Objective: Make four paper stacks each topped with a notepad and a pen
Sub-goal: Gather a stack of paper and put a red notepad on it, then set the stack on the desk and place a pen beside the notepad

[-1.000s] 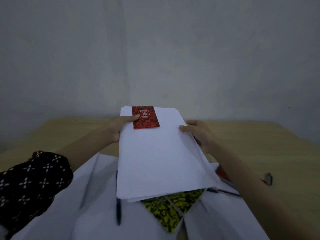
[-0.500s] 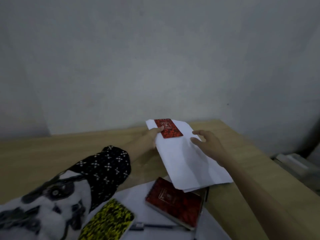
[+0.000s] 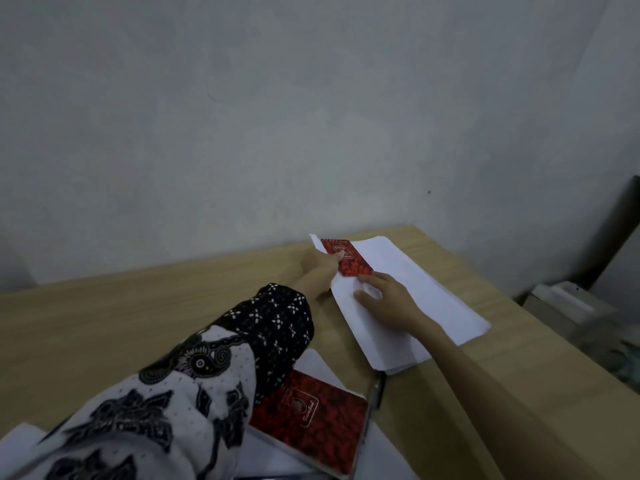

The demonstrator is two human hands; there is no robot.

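Grey plaster wall and a pale wooden table frame the scene as I settle a paper stack at the table's far corner, right of centre in the frame. Its long axis runs diagonally, from the upper middle down toward the lower right. A small red notepad lies at the stack's far end, its own length along that same diagonal.

My left hand reaches to the stack's left edge, thumb over the notepad's cover and the other fingers hidden under the sheets, so I judge its grip to be pinching notepad and paper together. My right hand rests flat on the paper just below the notepad, fingers straight and spread, fingertips touching the notepad's near edge.

No pen shows on this stack. One dark pen lies on the table just below the stack's near end, in the lower middle of the frame, roughly in line with the stack's length. It lies toward me from both hands, and the right hand is the nearer. Beside it a larger red notepad sits on more white paper, partly hidden by my patterned sleeve.

The pen looks like the next piece this stack needs.
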